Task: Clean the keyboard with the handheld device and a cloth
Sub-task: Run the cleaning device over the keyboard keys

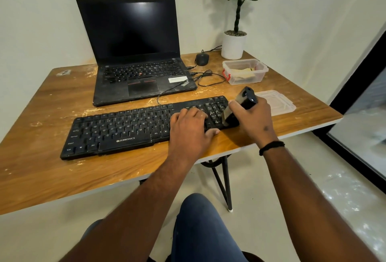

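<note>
A black keyboard (117, 132) lies across the front of the wooden table (41, 169). My left hand (191, 131) rests flat on its right half, fingers spread over the keys. My right hand (253, 118) grips a black handheld device (246, 99), tilted, with its lower end down on the keyboard's number pad at the right end. A yellowish cloth (243, 73) lies inside a clear plastic box (261, 73) behind the keyboard on the right.
An open black laptop (135, 56) stands behind the keyboard, cables (208, 76) trailing from its right side. A black mouse (202, 59) and a potted plant (233, 45) sit at the back right. The box's clear lid (281, 104) lies beside my right hand near the table edge.
</note>
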